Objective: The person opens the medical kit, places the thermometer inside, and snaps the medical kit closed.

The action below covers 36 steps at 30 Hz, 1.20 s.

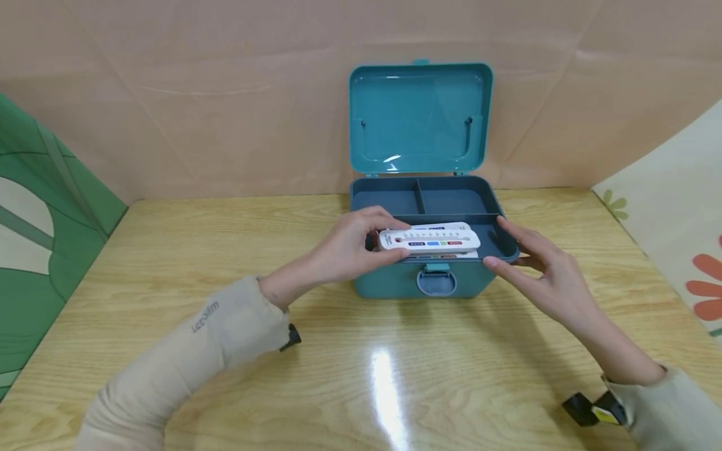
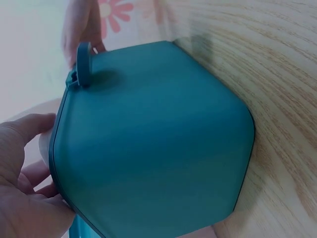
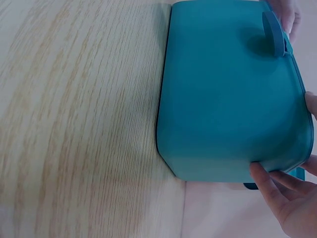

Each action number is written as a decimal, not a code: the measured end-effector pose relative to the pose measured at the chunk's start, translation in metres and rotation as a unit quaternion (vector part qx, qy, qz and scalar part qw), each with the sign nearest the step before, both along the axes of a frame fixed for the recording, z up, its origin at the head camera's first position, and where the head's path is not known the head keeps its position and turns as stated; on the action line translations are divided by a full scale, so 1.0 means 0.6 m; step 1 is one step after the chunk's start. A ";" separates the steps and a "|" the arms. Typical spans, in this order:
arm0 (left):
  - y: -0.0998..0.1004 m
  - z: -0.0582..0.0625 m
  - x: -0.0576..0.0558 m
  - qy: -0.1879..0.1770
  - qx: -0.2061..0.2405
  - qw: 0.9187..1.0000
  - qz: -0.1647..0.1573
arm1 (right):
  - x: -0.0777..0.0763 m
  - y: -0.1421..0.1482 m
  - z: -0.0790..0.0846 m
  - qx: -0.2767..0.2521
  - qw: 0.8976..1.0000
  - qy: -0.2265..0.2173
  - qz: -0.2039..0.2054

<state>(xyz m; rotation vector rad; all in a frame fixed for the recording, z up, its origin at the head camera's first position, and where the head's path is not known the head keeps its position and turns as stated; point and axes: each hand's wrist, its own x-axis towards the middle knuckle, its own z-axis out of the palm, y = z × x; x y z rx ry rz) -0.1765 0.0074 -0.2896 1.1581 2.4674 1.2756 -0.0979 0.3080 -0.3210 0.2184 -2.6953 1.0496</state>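
Note:
A teal storage box (image 1: pixel 389 285) stands on the table with its lid raised. My left hand (image 1: pixel 355 245) grips the left end of a white strip thermometer (image 1: pixel 429 239) between thumb and fingers, over the front compartment (image 1: pixel 492 241). More white strips show behind and beneath it; how many of them the hand holds is hidden. At the right front corner, my right hand (image 1: pixel 544 272) holds the box, thumb at the front rim and fingers along the right side. In the right wrist view its fingers (image 3: pixel 270 188) touch the outer wall. The left wrist view hides the strips behind the box wall.
The lid (image 1: pixel 420 119) leans back near the peach backdrop (image 1: pixel 225 113). Two rear compartments of the inner tray (image 1: pixel 389 197) are parted by a divider. A latch (image 1: pixel 436 282) hangs at the front. Wood-grain table (image 1: pixel 225 238) surrounds the box, with printed panels at both sides.

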 end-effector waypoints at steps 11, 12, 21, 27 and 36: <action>-0.001 0.003 -0.006 0.034 -0.032 0.999 0.013 | -0.001 -0.002 0.001 0.006 1.000 -0.007 -0.002; -0.002 0.004 -0.007 0.036 -0.035 0.999 0.013 | -0.001 -0.002 0.001 0.006 1.000 -0.006 -0.002; -0.003 0.005 -0.016 0.032 -0.057 0.998 0.008 | -0.004 -0.001 0.000 0.008 1.000 -0.002 0.000; -0.002 0.006 -0.019 0.034 -0.062 0.997 0.004 | -0.003 -0.001 0.000 0.005 1.000 -0.001 0.000; -0.002 0.008 -0.020 0.037 -0.072 0.997 0.019 | -0.002 -0.001 0.000 0.003 1.000 -0.001 0.002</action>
